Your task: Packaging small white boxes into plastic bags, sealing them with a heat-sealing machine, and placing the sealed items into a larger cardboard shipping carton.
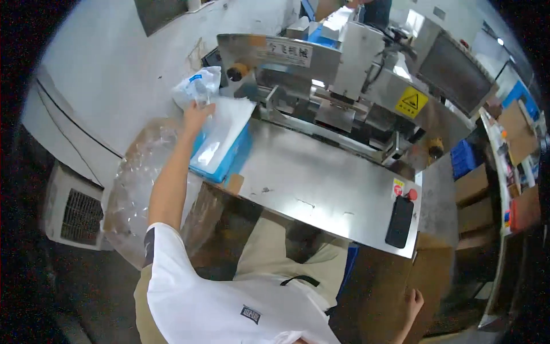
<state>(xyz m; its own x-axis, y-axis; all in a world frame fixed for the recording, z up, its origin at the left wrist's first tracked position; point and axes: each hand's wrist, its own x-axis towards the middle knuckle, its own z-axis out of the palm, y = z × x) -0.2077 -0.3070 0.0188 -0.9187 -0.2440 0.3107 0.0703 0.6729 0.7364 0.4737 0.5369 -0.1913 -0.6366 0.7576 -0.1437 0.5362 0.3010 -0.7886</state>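
From my remote seat, I see the left hand [197,116] reaching to the far left, its fingers on the upper part of the clear plastic bags [220,140]; whether they pinch one or merely touch, I can't tell. The bags lie on top of a blue bin [236,160] at the left end of the metal worktop [309,178], with a white packet [201,82] just behind them. I find the right hand [416,299] low at the right, away from the worktop, fingers loosely curled (too small for me to tell if it holds anything). A black phone [400,222] lies near the red button [412,194].
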